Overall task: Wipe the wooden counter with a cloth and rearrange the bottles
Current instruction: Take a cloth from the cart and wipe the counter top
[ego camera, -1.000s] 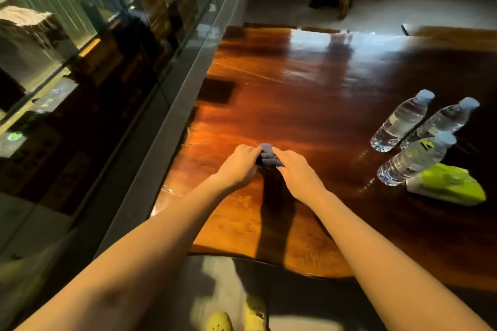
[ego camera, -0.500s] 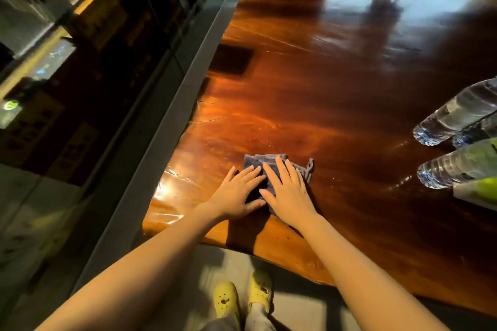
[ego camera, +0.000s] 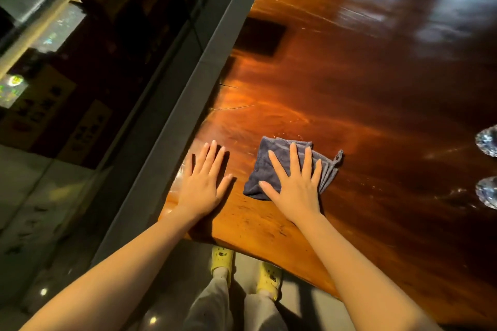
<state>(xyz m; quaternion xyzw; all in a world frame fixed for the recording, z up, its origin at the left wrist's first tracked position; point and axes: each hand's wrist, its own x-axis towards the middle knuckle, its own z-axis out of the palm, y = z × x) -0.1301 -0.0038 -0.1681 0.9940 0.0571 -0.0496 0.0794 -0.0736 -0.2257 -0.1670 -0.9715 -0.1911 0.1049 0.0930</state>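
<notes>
A folded grey-blue cloth lies flat on the glossy wooden counter near its front left corner. My right hand presses flat on the cloth with fingers spread. My left hand rests flat on the bare wood to the left of the cloth, close to the counter's left edge, fingers apart and holding nothing. The bases of two clear water bottles show at the right edge of the view, lying on the counter; the rest of them is cut off.
A grey ledge and a glass wall run along the counter's left side. A dark rectangular patch sits in the counter further back. The counter's front edge is just below my hands, with my yellow shoes on the floor beneath.
The cloth went from bunched between both hands to spread flat. My left hand has left the cloth and moved left onto the wood. The view tilted down and the bottles slid nearly out of frame.
</notes>
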